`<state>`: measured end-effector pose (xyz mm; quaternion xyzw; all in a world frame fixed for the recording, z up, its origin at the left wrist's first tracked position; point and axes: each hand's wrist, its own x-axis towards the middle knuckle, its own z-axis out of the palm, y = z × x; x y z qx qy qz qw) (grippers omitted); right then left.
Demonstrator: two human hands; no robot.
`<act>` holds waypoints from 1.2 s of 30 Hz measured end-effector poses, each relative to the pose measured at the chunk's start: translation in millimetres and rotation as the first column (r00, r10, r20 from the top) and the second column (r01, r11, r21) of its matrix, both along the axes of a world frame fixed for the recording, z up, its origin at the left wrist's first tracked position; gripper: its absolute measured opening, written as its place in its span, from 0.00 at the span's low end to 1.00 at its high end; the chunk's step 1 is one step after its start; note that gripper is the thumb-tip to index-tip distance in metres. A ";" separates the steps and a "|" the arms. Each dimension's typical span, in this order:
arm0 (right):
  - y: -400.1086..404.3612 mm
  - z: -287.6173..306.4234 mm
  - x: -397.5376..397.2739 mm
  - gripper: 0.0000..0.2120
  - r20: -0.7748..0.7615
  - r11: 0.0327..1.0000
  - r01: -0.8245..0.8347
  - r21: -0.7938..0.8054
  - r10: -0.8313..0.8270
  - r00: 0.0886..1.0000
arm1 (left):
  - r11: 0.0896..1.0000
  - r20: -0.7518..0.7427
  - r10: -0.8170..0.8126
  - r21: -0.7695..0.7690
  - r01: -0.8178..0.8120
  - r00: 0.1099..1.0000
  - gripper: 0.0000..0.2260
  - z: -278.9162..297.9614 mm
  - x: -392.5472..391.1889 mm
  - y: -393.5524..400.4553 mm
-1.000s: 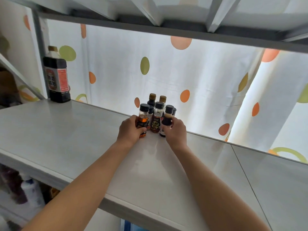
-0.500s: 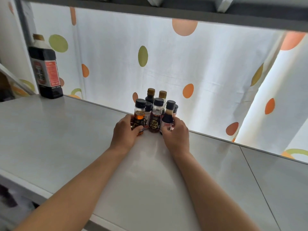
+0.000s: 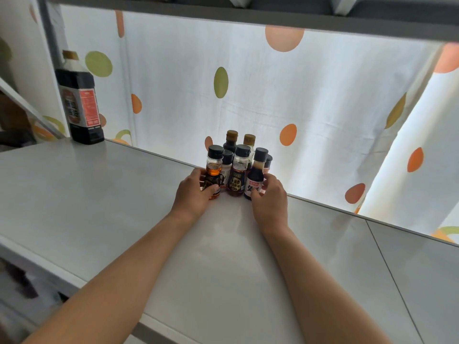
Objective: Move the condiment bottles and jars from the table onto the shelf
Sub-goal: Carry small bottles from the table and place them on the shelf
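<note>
The left hand [image 3: 195,194] still grips the amber bottle [image 3: 214,173], and the right hand [image 3: 269,197] the dark bottle [image 3: 256,175], as before. Both bottles stand on the shelf [image 3: 99,194], front of the cluster [image 3: 239,155], seemingly unmoved; only the view has shifted.

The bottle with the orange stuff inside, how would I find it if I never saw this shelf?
Look at the white shelf before the dotted curtain, where small bottles huddle. It stands front left, in the left hand. Only this amber oil bottle glows clear orange.
</note>
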<state>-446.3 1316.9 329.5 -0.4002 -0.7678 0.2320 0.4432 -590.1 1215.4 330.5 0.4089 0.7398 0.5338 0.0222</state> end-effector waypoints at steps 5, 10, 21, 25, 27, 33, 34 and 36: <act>2.7 -0.6 0.7 0.15 0.010 1.000 0.011 -0.015 -0.011 1.000 | 1.000 -0.012 -0.015 -0.028 0.015 1.000 0.18 0.8 1.6 -0.4; 0.8 0.5 3.4 0.14 0.077 0.997 0.080 -0.013 -0.079 0.994 | 0.999 0.019 -0.023 -0.033 0.024 1.000 0.19 0.2 -0.3 0.3; -46.4 9.3 27.7 0.15 0.554 0.992 0.116 -0.049 -0.070 0.830 | 0.946 -0.157 0.062 -0.307 -0.108 0.986 0.28 1.7 11.2 -20.8; -69.0 8.4 50.1 0.19 0.674 0.998 -0.001 -0.056 0.039 0.738 | 0.829 -0.311 -0.040 -0.541 -0.142 0.949 0.21 4.3 36.6 -57.7; -77.6 8.3 65.7 0.22 0.722 0.994 -0.063 -0.087 0.107 0.683 | 0.776 -0.351 -0.099 -0.612 -0.149 0.931 0.20 5.9 57.1 -78.7; -116.8 4.7 118.1 0.28 0.780 0.971 -0.211 -0.115 0.220 0.586 | 0.649 -0.374 -0.055 -0.718 -0.252 0.926 0.19 5.5 139.8 -130.7; -124.8 4.2 123.5 0.28 0.786 0.967 -0.224 -0.120 0.230 0.573 | 0.614 -0.379 -0.037 -0.739 -0.278 0.925 0.19 6.6 155.8 -134.5; -143.1 2.8 139.3 0.30 0.799 0.956 -0.262 -0.134 0.261 0.542 | 0.566 -0.410 -0.008 -0.754 -0.334 0.912 0.18 6.6 192.7 -145.5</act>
